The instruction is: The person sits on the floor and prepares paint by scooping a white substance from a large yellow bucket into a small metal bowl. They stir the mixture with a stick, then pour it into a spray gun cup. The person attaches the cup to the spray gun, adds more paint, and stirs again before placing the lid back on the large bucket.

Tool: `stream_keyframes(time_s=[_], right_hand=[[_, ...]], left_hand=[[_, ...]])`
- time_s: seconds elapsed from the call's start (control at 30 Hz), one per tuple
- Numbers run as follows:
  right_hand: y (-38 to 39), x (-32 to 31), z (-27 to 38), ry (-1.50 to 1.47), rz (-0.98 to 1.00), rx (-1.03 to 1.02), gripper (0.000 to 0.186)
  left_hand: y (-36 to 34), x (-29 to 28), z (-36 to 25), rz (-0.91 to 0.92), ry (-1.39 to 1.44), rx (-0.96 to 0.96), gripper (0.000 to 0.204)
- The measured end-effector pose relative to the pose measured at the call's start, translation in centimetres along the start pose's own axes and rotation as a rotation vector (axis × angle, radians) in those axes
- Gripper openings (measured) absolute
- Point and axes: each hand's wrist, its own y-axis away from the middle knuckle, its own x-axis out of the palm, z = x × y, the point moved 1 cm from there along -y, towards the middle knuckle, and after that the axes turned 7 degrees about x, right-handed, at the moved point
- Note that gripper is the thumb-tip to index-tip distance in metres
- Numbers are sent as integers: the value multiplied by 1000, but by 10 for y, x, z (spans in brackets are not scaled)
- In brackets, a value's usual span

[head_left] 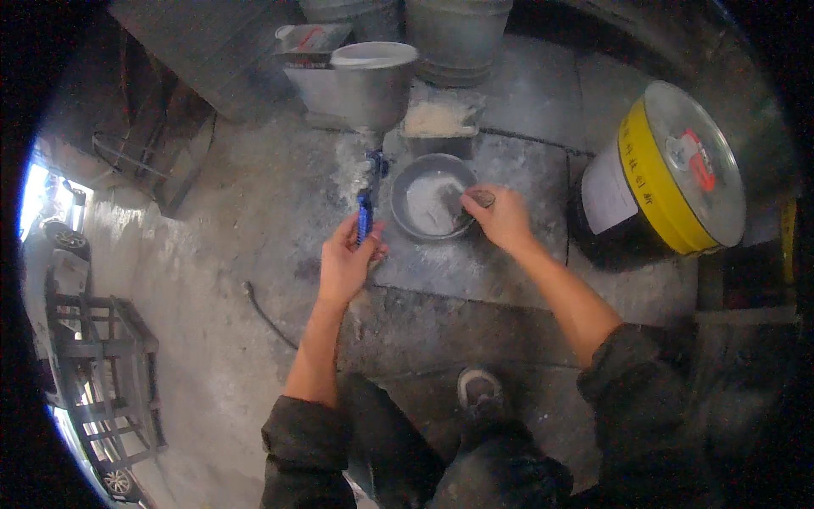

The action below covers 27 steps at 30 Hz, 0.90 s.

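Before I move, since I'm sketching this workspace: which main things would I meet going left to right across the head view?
Metal rack → left hand → grey bowl → right hand → yellow-banded drum.

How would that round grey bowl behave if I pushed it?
The bowl would probably slide rather than tip, since it looks wide and shallow. Its evenly round outline suggests it's fairly stiff. The white material inside likely adds some weight.
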Motion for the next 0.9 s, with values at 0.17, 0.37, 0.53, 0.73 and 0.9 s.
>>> stream_keyframes(time_s=[0.17,0.37,0.53,0.73,0.9], right_hand=[[-1,1,4,-132,-58,12,26],[0,-28,79,-821,-80,184,22],[-21,-15,86,-740,-137,196,20],[-9,-6,76,-759,-69,168,17],[-14,-12,39,-688,-61,152,18]], left_hand=[[-8,-7,1,45,-41,-95,20],[-8,-15,13,117,-50,-163,19],[-4,-4,6,192,-56,-151,19],[0,-5,7,157,-20,-177,18],[-1,-2,3,95,-79,-213,17]])
